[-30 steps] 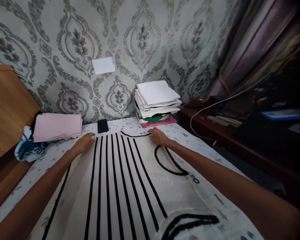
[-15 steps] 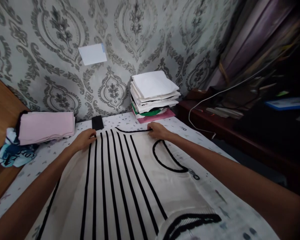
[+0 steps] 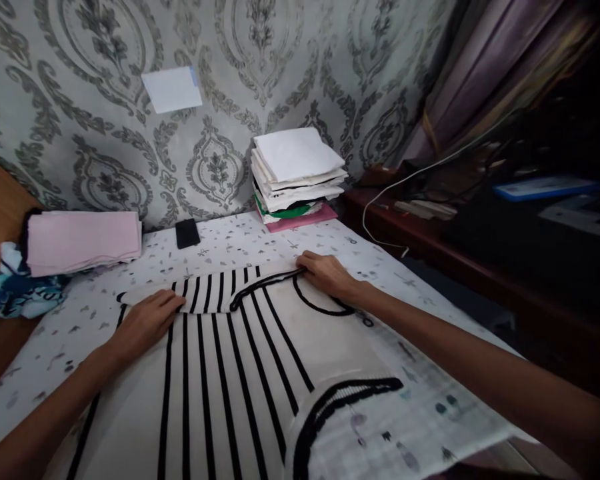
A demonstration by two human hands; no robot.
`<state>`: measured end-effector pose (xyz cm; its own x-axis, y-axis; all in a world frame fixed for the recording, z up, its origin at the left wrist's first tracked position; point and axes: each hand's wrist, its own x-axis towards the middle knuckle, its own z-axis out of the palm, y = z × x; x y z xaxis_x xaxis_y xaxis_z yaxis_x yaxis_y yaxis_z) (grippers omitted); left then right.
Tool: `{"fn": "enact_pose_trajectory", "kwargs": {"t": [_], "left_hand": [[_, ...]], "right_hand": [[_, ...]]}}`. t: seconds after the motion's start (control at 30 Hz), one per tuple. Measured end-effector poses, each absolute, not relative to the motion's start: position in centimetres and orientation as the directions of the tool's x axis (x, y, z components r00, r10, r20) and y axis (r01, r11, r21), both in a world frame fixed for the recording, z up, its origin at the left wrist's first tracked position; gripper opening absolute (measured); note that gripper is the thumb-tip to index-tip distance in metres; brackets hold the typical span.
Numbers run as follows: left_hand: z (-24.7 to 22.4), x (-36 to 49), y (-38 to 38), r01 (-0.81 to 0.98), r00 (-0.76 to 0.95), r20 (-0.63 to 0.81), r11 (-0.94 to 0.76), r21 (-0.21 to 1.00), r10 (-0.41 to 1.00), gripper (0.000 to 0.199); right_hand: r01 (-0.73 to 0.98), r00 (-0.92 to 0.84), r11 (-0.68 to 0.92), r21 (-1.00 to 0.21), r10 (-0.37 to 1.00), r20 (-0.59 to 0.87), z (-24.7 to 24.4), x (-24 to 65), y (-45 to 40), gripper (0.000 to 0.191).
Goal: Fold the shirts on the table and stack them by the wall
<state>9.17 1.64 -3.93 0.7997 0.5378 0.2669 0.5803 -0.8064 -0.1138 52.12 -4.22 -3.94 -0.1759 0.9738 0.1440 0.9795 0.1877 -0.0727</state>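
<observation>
A white knit top (image 3: 240, 353) with black vertical stripes and black edging lies spread out in front of me. Its far edge is turned over toward me in a striped flap. My left hand (image 3: 150, 317) is closed on the left part of this flap, thumb hidden. At the other end, my right hand (image 3: 327, 273) pinches the black-trimmed far edge beside a curved black-edged opening. Another curved opening with thick black trim shows at the near right of the top.
A patterned white sheet (image 3: 220, 243) covers the surface. Against the wall are a stack of folded clothes (image 3: 300, 157), a dark phone-like slab (image 3: 187, 233) and folded pink cloth (image 3: 85, 241) over a blue patterned cloth (image 3: 25, 290). A white cable (image 3: 375, 207) hangs by the dark furniture at right.
The far edge of the top has been folded over toward me. My left hand has come nearer and to the left with it; my right hand still holds the edge. The view has shifted slightly.
</observation>
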Motion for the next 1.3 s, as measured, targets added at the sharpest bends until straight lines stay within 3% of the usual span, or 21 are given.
{"fn": "enact_pose_trajectory", "kwargs": {"t": [0.27,0.37,0.5,0.73,0.9,1.13,1.2,1.3], "left_hand": [[-2.8,10.6,0.2,0.57,0.797,0.346,-0.807,-0.157,0.495,0.028],[-2.8,11.5,-0.9,0.587,0.798,0.289,-0.79,-0.179,0.528,0.028],[-3.1,11.5,-1.8,0.652,0.758,0.168,-0.737,-0.178,0.63,0.029],[-2.3,7.1,-1.9,0.735,0.669,0.128,-0.626,-0.262,0.732,0.027],[-2.3,3.3,-1.7,0.785,0.61,0.18,-0.556,-0.275,0.772,0.024],[-2.9,1.5,-1.6,0.819,0.572,0.239,-0.565,-0.105,0.785,0.026],[-3.0,1.3,-1.5,0.826,0.548,0.244,-0.564,-0.008,0.8,0.027],[-2.9,1.0,-1.2,0.836,0.508,0.221,-0.539,0.105,0.832,0.031]], "right_hand": [[0.969,-0.136,0.171,-0.179,0.973,0.188,-3.6,52.2,-3.4,0.027],[0.968,-0.097,0.143,-0.208,0.971,0.218,-3.6,52.2,-2.8,0.03],[0.98,-0.086,0.119,-0.162,0.977,0.197,-3.8,52.3,-2.1,0.03],[0.986,-0.09,0.115,-0.122,0.977,0.194,-4.3,52.4,-2.2,0.028],[0.992,-0.073,0.089,-0.093,0.985,0.157,-4.1,52.2,-1.7,0.03],[0.995,-0.062,0.058,0.079,0.997,0.051,-1.4,48.9,-3.2,0.041],[0.983,-0.176,0.17,0.069,0.981,0.083,-0.7,46.0,-4.7,0.043],[0.863,-0.502,0.504,-0.025,0.862,0.074,-0.8,41.1,-6.3,0.037]]}}
